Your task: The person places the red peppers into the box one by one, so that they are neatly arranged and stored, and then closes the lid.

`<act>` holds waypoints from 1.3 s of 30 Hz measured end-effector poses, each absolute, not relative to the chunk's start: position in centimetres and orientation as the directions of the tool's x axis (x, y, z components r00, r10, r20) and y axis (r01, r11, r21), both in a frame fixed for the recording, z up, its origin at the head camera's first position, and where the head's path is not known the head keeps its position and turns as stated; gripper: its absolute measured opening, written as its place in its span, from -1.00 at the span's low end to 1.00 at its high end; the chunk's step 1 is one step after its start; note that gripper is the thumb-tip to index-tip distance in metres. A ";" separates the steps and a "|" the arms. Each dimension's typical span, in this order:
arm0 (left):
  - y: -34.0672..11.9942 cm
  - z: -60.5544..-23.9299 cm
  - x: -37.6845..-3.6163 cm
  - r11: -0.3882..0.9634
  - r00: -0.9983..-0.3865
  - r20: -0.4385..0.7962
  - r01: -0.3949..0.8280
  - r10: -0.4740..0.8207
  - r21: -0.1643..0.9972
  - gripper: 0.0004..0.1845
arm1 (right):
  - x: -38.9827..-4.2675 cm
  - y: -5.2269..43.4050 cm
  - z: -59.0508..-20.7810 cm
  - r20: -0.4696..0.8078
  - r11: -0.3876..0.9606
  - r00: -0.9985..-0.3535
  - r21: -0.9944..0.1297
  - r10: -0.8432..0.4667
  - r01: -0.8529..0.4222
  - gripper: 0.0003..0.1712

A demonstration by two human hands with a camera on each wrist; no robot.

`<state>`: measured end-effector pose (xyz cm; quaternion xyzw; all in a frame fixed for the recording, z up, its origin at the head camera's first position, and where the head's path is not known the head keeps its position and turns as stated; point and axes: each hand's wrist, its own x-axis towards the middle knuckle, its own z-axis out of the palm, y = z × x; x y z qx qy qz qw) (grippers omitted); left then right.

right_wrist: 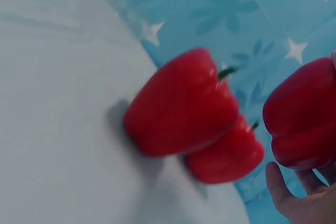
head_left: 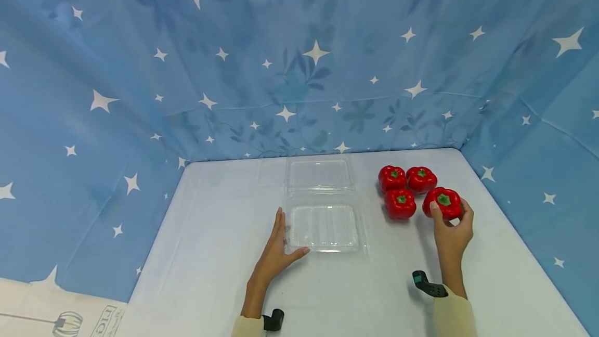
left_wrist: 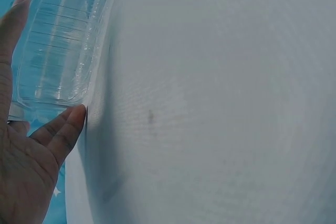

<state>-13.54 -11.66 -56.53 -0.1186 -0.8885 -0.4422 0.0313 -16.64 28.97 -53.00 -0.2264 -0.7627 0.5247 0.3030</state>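
Observation:
My right hand [head_left: 454,230] grips a red bell pepper [head_left: 443,203] with a green stem, thumb on the near left side and fingers round the right. In the right wrist view that held pepper [right_wrist: 302,114] hangs at the right edge, apart from two peppers on the table. Three more red peppers stand close together to its left: one in front [head_left: 400,205], two behind [head_left: 392,176] [head_left: 422,181]. A clear plastic clamshell box [head_left: 324,228] lies with its lid folded back. Along its left side my left hand [head_left: 276,254] rests with straight fingers, thumb at the near edge.
The white table [head_left: 210,254] carries the box in the middle and the peppers at the right. A blue star-patterned cloth [head_left: 299,66] stands round the back and sides. Each wrist wears a black camera band [head_left: 429,286]. Printed cardboard [head_left: 61,308] shows at lower left.

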 end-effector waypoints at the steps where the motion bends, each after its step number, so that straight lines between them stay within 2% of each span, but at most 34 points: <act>1: -11.6 -56.5 -13.5 0.580 -0.971 0.160 0.236 0.180 0.780 0.22 | -16.6 28.8 -52.4 0.253 0.357 -0.717 -0.934 0.649 -0.007 -0.24; 4: -11.6 -56.5 -13.6 0.578 -0.972 0.160 0.232 0.174 0.783 0.21 | -16.9 27.9 -50.7 0.305 0.322 -0.739 -0.938 0.601 -0.126 -0.25; 7: -11.6 -56.5 -13.6 0.573 -0.973 0.156 0.228 0.172 0.787 0.22 | -17.2 26.6 -49.2 0.262 0.131 -0.805 -0.965 0.533 -0.227 -0.30; 9: -11.6 -56.5 -13.5 0.576 -0.973 0.152 0.224 0.171 0.787 0.22 | -17.5 25.6 -48.4 0.209 -0.055 -0.855 -0.962 0.475 -0.266 -0.33; 11: -11.6 -56.4 -13.5 0.581 -0.974 0.147 0.221 0.173 0.783 0.22 | -17.7 24.7 -47.8 0.149 -0.242 -0.901 -0.933 0.407 -0.264 -0.34; 14: -11.6 -56.4 -13.5 0.589 -0.975 0.142 0.217 0.173 0.779 0.21 | -18.1 23.5 -47.3 0.084 -0.439 -0.953 -0.873 0.290 -0.211 -0.32; 18: -11.7 -56.4 -13.5 0.595 -0.975 0.139 0.217 0.174 0.774 0.21 | -18.6 22.3 -47.3 0.054 -0.538 -0.986 -0.832 0.161 -0.133 -0.27; 21: -11.6 -56.5 -13.5 0.596 -0.975 0.141 0.217 0.172 0.773 0.21 | -18.8 21.5 -47.3 0.035 -0.485 -0.991 -0.869 0.130 -0.094 -0.21; 26: -11.6 -56.5 -13.5 0.595 -0.975 0.146 0.218 0.167 0.774 0.21 | -19.0 20.5 -47.4 -0.046 -0.242 -0.987 -0.970 0.157 0.007 -0.10; 29: -11.7 -56.5 -13.5 0.595 -0.975 0.143 0.217 0.168 0.774 0.22 | -19.2 20.0 -47.8 -0.066 -0.117 -0.982 -0.992 0.178 0.046 -0.07; 33: -11.7 -56.6 -13.5 0.598 -0.975 0.146 0.219 0.168 0.771 0.23 | -19.7 19.3 -48.3 -0.021 -0.025 -0.987 -1.000 0.158 0.017 -0.05; 39: -11.6 -56.5 -13.5 0.596 -0.977 0.139 0.208 0.159 0.776 0.24 | -20.3 18.0 -48.8 0.065 0.138 -0.997 -0.989 0.030 -0.060 -0.05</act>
